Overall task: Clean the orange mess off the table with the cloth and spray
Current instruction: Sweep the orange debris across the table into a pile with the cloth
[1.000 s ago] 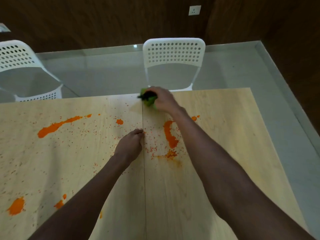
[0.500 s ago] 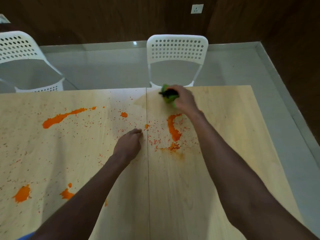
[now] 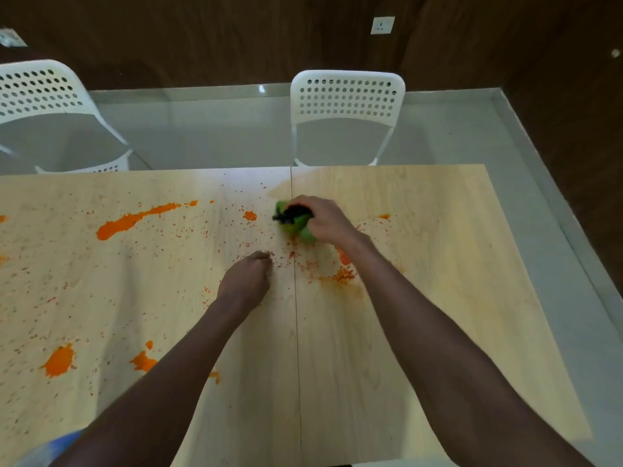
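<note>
I'm mid-spray: right hand (image 3: 325,219) grips the green spray bottle (image 3: 296,222) near the table's (image 3: 421,298) far edge, left hand (image 3: 247,281) loosely curled and empty, cloth next

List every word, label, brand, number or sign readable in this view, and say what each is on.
None can be read.
The green bottle in the right hand: any label is hidden or blurred.
The wall socket: no legible marking.
The table and chairs: no text.
</note>
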